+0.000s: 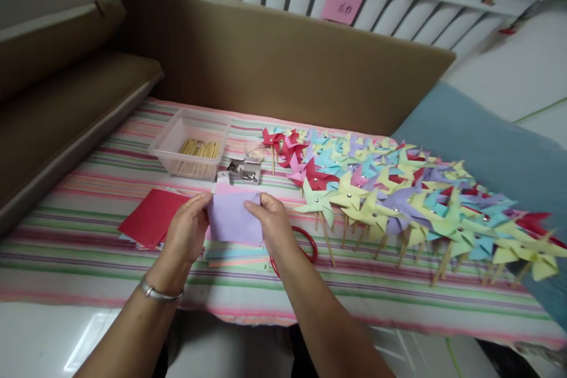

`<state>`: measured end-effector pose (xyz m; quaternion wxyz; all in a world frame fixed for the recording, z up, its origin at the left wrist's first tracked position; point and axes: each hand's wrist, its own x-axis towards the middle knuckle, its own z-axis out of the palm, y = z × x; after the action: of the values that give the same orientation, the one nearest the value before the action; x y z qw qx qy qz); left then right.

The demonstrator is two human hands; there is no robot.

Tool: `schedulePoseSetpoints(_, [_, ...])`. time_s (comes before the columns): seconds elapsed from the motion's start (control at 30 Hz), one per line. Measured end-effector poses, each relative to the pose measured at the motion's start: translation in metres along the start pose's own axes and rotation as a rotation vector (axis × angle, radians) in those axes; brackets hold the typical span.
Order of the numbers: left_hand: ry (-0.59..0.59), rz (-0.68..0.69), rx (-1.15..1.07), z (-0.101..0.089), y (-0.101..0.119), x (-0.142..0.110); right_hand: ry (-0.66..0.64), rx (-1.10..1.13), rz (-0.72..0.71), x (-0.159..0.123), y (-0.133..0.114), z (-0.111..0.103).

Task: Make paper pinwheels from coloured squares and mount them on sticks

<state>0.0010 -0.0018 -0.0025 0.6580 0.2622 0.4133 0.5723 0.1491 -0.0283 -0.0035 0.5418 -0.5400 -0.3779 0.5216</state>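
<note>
A square of purple paper is held up between my two hands. My left hand pinches its upper left corner, and my right hand grips its upper right corner with the thumb on the front. Below the sheet lies a stack of pastel paper, partly covered by it. Beside my left hand rests a pile of paper with a red sheet on top. Red scissor handles show behind my right wrist; the blades are hidden.
A clear plastic box holds wooden sticks. Next to it, a small box contains metal fasteners. Many paper pinwheels on sticks cover the right side of the striped cloth. A brown board stands behind.
</note>
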Motion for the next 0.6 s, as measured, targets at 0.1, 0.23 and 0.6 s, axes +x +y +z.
schedulePoseSetpoints(0.1, [-0.011,-0.024,-0.005,-0.001,-0.001,0.000,0.002,-0.016,-0.008,-0.001,0.000,-0.001])
schedulePoseSetpoints(0.23, [-0.020,-0.050,0.024,-0.003,0.004,-0.002,0.001,0.000,-0.038,0.000,-0.002,-0.004])
schedulePoseSetpoints(0.6, [-0.137,-0.175,0.079,0.002,-0.007,-0.025,0.271,-0.431,-0.534,-0.001,-0.010,-0.010])
